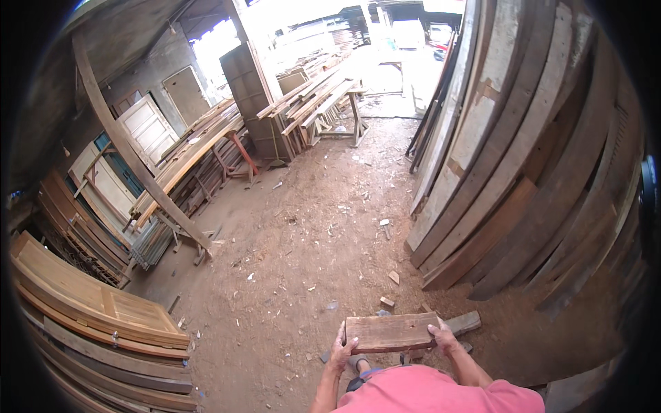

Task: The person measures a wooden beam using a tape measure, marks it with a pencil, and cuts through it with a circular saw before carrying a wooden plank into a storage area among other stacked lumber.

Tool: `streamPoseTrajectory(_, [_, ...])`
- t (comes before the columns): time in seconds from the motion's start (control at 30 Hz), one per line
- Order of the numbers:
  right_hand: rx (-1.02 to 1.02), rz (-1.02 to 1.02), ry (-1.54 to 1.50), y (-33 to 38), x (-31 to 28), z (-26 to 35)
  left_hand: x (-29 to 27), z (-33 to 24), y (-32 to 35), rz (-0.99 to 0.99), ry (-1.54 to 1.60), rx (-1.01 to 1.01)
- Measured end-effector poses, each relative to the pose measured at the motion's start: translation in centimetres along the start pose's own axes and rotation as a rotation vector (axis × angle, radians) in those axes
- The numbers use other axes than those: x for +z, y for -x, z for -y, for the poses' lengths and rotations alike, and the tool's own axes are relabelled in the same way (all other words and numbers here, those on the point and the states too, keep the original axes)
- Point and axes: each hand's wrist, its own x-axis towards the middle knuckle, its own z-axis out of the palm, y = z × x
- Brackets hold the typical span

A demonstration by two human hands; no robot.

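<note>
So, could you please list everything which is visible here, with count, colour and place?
ground: one, brown, centre
wood scraps: many, pale to brown, scattered on the ground
wooden board: one, brown, held by both ends, lower centre
leaning planks: many, brown and greyish, right side
stacked wooden panels: several, orange-brown to dark, lower left
lumber piles: at least two, tan and brown, upper left and upper centre
slanting post: one, brown, left
white door: one, white, upper left
dark panel: one, dark brown, upper centre-left
far background: overexposed, cannot tell
pink shirt: one, pink, bottom
left hand: one, bare, board's left end
right hand: one, bare, board's right end
</note>
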Motion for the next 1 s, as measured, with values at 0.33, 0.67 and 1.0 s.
streamPoseTrajectory(0.33, [-0.078, -0.002, 0.233, -12.5, 14.8, 1.4, -12.4, -9.3, -10.1, -0.033, 0.000, 0.213])
streamPoseTrajectory(0.67, [-0.141, 0.216, -0.149, -20.9, 25.0, 13.4, -17.8, -17.0, -18.7, -0.080, 0.341, 0.169])
streamPoseTrajectory(1.0, [-0.058, 0.355, -0.189, -35.8, 30.3, 23.2, -18.9, -17.3, -36.1, -0.194, 0.480, -0.233])
